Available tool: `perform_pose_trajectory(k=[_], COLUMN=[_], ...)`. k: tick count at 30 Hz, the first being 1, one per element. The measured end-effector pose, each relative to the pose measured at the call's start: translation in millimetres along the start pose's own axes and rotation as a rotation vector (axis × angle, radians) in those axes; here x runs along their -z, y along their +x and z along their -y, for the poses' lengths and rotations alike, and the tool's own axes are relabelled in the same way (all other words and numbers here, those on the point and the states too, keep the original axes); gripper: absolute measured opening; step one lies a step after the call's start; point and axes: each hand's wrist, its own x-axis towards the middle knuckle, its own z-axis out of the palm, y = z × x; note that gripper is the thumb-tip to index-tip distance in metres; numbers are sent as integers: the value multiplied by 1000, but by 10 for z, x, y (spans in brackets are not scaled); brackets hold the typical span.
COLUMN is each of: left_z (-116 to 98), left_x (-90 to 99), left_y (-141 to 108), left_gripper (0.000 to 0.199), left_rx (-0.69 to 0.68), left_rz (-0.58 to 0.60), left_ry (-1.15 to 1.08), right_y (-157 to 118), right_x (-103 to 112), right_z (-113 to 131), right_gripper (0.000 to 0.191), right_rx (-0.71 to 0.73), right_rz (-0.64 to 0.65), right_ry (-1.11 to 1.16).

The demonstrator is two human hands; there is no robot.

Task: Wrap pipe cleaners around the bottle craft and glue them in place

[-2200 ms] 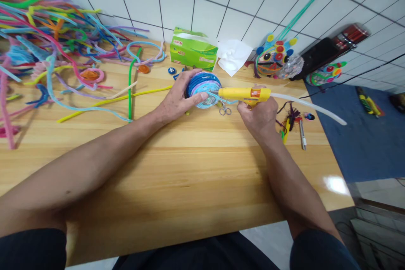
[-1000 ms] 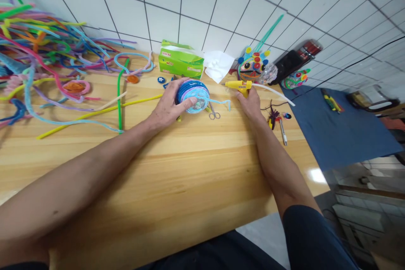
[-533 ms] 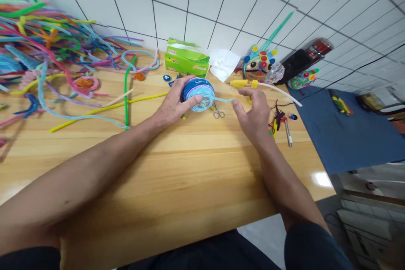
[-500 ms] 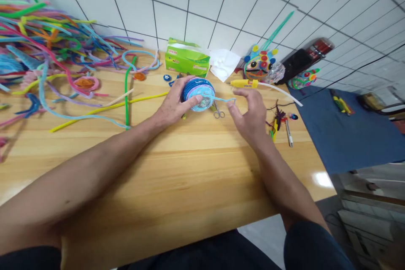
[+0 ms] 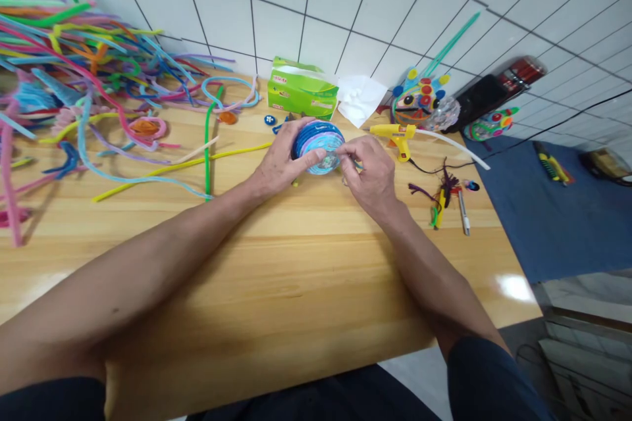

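Note:
A round object wrapped in blue, lilac and light blue strands [image 5: 320,143] is held above the middle of the wooden table. My left hand [image 5: 289,156] grips it from the left, with the thumb across its front. My right hand [image 5: 368,170] is at its right edge, thumb and fingertips pinched together by the light blue part; the strand end between them is mostly hidden. Behind my right hand lies a yellow glue gun [image 5: 399,136] with a white stick in it. The scissors are nearly covered by my right hand.
Many coloured pipe cleaners [image 5: 99,72] pile up at the left. A green tissue box [image 5: 302,91] stands by the tiled wall. Decorated figures [image 5: 419,102], a dark bottle [image 5: 486,100] and a white pen [image 5: 464,212] are at the right.
My right hand has moved left to the wrapped object, and the light blue strand stretched between them no longer shows. The glue gun is less covered. The view has shifted slightly.

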Motion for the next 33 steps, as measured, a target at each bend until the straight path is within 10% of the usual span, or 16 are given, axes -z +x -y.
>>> perform_pose_trajectory(k=[33], left_z=[-27], left_x=[24], left_y=[8], left_gripper=[88], left_rx=[16], left_rz=[-4], left_ry=[-10], right_y=[-74], right_x=[-36], right_z=[158], right_gripper=[19], right_rx=[-178], right_rz=[20], right_ry=[-22])
